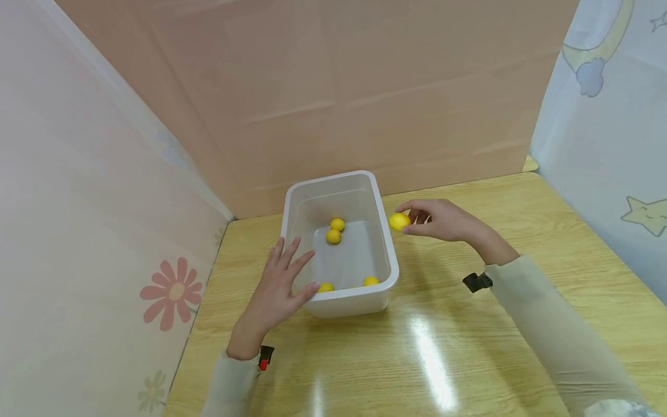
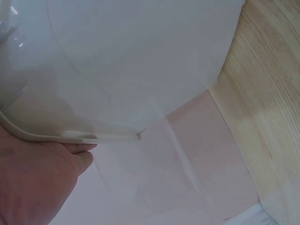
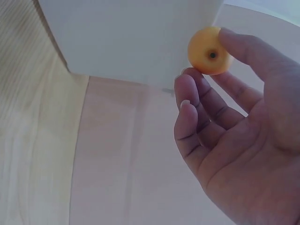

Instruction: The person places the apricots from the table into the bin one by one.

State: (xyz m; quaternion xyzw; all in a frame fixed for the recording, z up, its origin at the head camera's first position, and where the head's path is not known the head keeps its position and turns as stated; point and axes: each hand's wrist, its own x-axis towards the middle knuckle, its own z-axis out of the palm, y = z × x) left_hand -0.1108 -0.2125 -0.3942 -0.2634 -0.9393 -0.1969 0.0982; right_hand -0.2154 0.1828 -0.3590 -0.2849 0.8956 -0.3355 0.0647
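Note:
My right hand (image 1: 443, 220) pinches a yellow lemon (image 1: 399, 222) between thumb and fingertips, just outside the tub's right rim. In the right wrist view, the dark dot on one end of that lemon (image 3: 205, 47) faces the camera. A deep white plastic tub (image 1: 384, 234) stands on the table. Spread fingers of my left hand (image 1: 276, 289) rest over its left rim near the front corner. Inside, two lemons, one (image 1: 337, 224) behind the other (image 1: 333, 236), lie close together near the back. The near wall partly hides other lemons, including one (image 1: 372, 281) at the right.
Beneath the tub is a wooden table (image 1: 469, 347) with a glossy surface. A plain brownish sheet (image 1: 339, 87) hangs behind the tub. Patterned sheets stand at the left (image 1: 104, 202) and right (image 1: 615, 162) sides.

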